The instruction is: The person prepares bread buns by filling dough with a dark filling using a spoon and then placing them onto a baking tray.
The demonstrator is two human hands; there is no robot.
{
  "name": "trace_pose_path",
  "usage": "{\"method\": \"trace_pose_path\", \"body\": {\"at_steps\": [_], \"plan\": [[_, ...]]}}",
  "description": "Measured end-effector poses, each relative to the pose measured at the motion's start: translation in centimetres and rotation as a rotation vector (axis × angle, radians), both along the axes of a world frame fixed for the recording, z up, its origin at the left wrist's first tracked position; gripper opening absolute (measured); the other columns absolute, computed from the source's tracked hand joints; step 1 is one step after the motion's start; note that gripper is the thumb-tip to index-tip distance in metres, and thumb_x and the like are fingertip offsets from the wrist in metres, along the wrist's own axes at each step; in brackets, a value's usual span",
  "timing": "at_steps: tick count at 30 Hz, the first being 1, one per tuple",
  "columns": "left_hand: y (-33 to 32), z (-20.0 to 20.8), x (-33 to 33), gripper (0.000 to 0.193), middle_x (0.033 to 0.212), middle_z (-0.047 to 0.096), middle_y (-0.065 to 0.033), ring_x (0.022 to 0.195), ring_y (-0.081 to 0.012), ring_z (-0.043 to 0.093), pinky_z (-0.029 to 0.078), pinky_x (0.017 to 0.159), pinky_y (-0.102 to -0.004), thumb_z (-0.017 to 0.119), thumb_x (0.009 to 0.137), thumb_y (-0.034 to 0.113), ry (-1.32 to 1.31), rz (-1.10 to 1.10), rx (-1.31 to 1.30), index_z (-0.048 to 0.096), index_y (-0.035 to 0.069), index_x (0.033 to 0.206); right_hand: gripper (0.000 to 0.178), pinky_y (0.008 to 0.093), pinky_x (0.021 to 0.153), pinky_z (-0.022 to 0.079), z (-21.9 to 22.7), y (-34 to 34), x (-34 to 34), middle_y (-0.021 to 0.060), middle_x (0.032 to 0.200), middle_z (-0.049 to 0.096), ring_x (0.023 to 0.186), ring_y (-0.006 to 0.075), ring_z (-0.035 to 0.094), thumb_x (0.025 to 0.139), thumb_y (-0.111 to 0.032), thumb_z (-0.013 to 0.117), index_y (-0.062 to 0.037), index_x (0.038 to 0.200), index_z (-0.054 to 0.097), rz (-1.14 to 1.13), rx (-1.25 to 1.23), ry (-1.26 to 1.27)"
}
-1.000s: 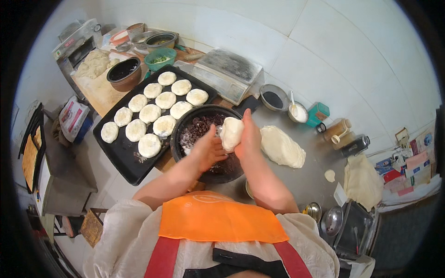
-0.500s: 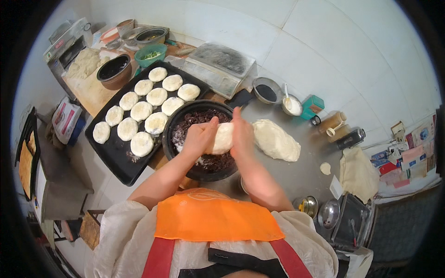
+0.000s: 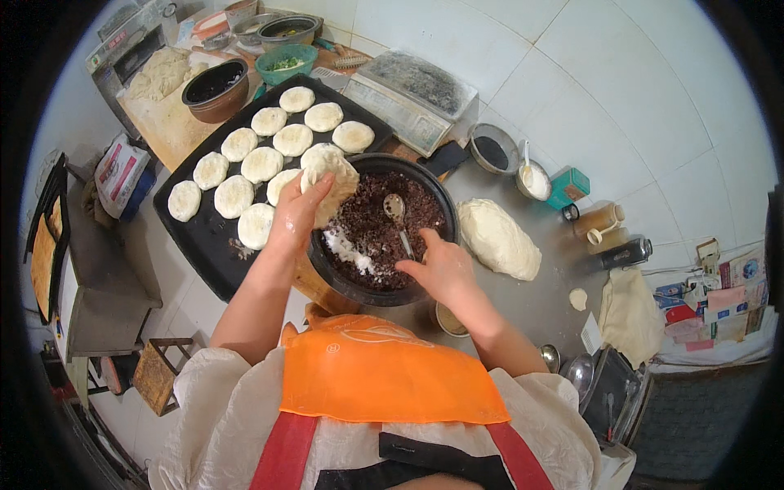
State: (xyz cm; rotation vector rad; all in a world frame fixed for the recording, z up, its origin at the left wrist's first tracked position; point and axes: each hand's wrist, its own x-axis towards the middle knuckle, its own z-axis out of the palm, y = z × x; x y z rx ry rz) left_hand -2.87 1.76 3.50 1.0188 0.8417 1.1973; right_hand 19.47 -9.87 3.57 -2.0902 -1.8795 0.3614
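My left hand [image 3: 300, 214] holds a flattened, floury round of dough [image 3: 333, 186] over the left rim of a large black bowl [image 3: 448, 214]. In that bowl is a dark reddish-brown crumbly filling [image 3: 371, 204], with a patch of white powder [image 3: 347, 249] at its near left. A metal spoon [image 3: 395, 211] lies in the filling, its handle slanting toward me. My right hand [image 3: 447, 268] is at the handle's end, thumb and forefinger apart on either side of it. Right of the bowl, a big lump of dough [image 3: 500, 239] rests on the metal tabletop.
A black baking tray [image 3: 196, 253] with several round dough cakes [image 3: 262, 165] stands left of the bowl. Behind are a dusty scale [image 3: 408, 102], a brown pot [image 3: 216, 91] and a green bowl [image 3: 286, 64]. Small bowls [image 3: 494, 149] and a dark flask [image 3: 625, 253] stand along the wall.
Both hands were together on the dough above the bowl. The left has carried it left, now flattened; the right has let go and moved down to the spoon handle.
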Motion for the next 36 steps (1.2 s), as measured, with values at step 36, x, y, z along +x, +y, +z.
{"method": "trace_pose_path", "body": {"at_steps": [36], "plan": [[0.5, -5.1, -5.6, 0.042, 0.121, 0.061, -0.0162, 0.110, -0.0306, 0.061, 0.051, 0.094, -0.0425, 0.052, 0.082, -0.008, -0.360, 0.203, -0.443, 0.051, -0.005, 0.124, 0.022, 0.0299, 0.058, 0.053, -8.5, 13.3, -3.4, 0.0135, 0.078, 0.066, 0.064, 0.0184, 0.063, 0.091, -0.015, 0.064, 0.0058, 0.097, 0.067, -0.177, -0.152, 1.307]]}}
